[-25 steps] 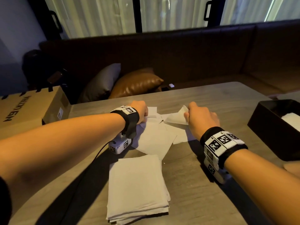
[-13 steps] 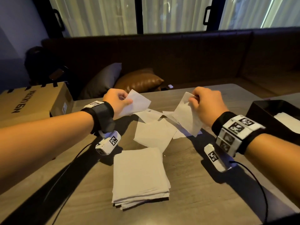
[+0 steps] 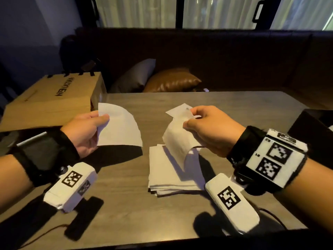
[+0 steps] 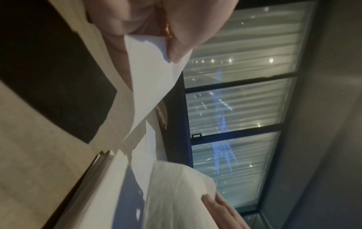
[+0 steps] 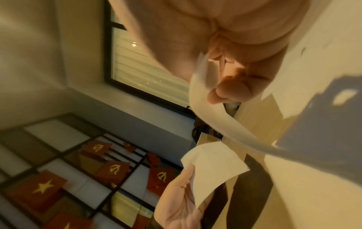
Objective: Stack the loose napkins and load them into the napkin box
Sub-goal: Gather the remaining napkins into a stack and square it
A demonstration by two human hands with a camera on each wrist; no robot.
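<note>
My left hand [image 3: 102,121] pinches one white napkin [image 3: 119,127] by its left edge, held up above the table at the left. The left wrist view shows thumb and finger gripping that napkin [image 4: 152,80]. My right hand [image 3: 187,121] pinches a second napkin [image 3: 177,143], which droops over the far edge of the napkin stack [image 3: 171,175] lying mid-table. In the right wrist view this napkin [image 5: 207,111] curls down from the fingertips. The dark napkin box [image 3: 311,127] shows only partly at the right edge.
A brown cardboard box [image 3: 54,101] stands at the table's far left. Behind the wooden table [image 3: 234,105] runs a dark bench with a grey cushion [image 3: 135,74] and a brown one [image 3: 171,80]. Camera cables trail along the near table edge.
Both hands have lifted a napkin each off the loose pile and drawn back toward me. The right hand's napkin now hangs over the stack.
</note>
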